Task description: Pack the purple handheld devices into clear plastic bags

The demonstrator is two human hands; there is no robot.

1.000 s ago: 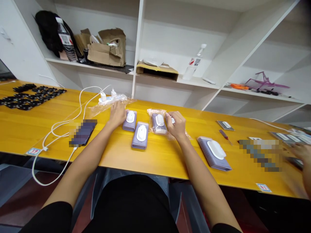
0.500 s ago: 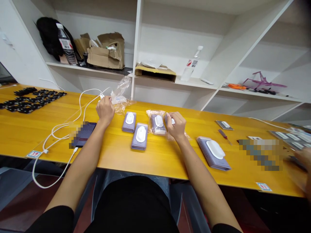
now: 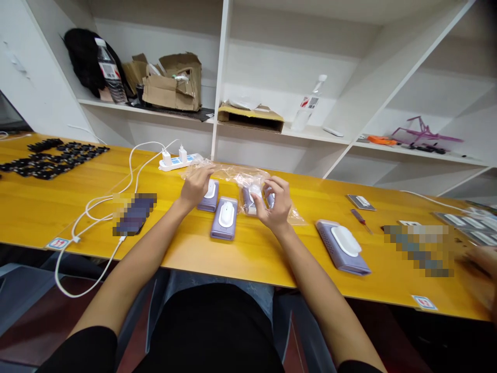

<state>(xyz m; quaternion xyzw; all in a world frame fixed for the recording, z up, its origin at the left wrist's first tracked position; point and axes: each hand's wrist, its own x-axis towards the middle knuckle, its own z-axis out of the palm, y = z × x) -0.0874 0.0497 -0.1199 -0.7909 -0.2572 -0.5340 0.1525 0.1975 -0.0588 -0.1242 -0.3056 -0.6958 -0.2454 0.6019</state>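
My left hand (image 3: 195, 186) pinches one end of a clear plastic bag (image 3: 229, 171), which stretches across toward my right hand. Curved over the bag's other part, my right hand (image 3: 277, 203) has its thumb and fingers apart. Beside the thumb is a purple device with a white oval part (image 3: 249, 199), under the film. Another purple device (image 3: 268, 196) shows partly between my right fingers. Outside the bag lie two similar devices: one device (image 3: 209, 197) partly behind my left hand, and a nearer device (image 3: 224, 220).
A larger-looking purple device (image 3: 341, 248) lies to the right, near a screwdriver (image 3: 361, 220). At the left are a phone (image 3: 135, 215), white cables and black parts (image 3: 54, 158). A power strip (image 3: 180, 161) sits at the back below shelves. Another person's hand (image 3: 483, 264) is far right.
My left hand has moved right, drawing the bag's end across and uncovering the power strip. My right hand has shifted slightly left, its thumb and fingers now spread.
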